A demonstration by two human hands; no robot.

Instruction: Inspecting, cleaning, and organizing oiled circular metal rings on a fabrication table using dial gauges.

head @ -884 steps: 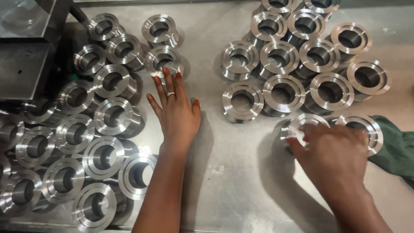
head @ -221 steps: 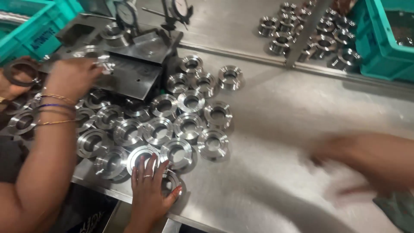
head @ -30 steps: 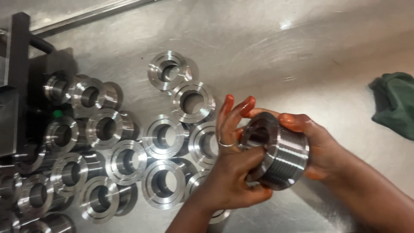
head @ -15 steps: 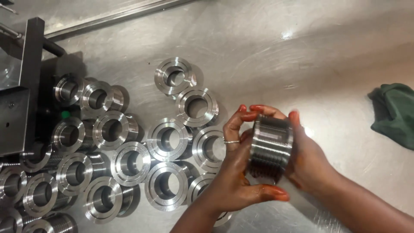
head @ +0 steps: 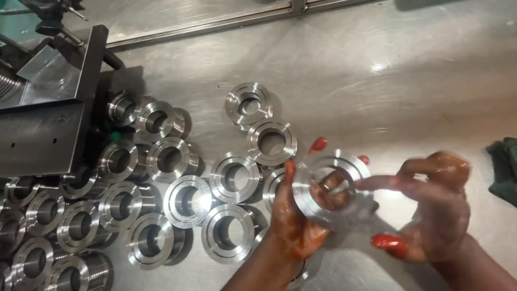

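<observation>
My left hand (head: 293, 226) holds a shiny steel ring-shaped flanged part (head: 329, 188) up above the metal table (head: 409, 91), its round opening facing the camera. My right hand (head: 431, 210) is beside it on the right, blurred by motion, with its index finger reaching across to the part's rim. The rest of my right hand's fingers are spread apart. Under and left of my hands lie several more identical steel parts (head: 234, 178), bores facing up.
A dark metal fixture block (head: 46, 134) stands at the left edge with gauges behind it. A green cloth (head: 506, 170) lies at the right edge. A metal rail (head: 242, 21) runs along the back of the table.
The part has been turned from side-on to face-on toward the camera. My right hand has come off its grip and moved right, leaving only a finger at the rim.
</observation>
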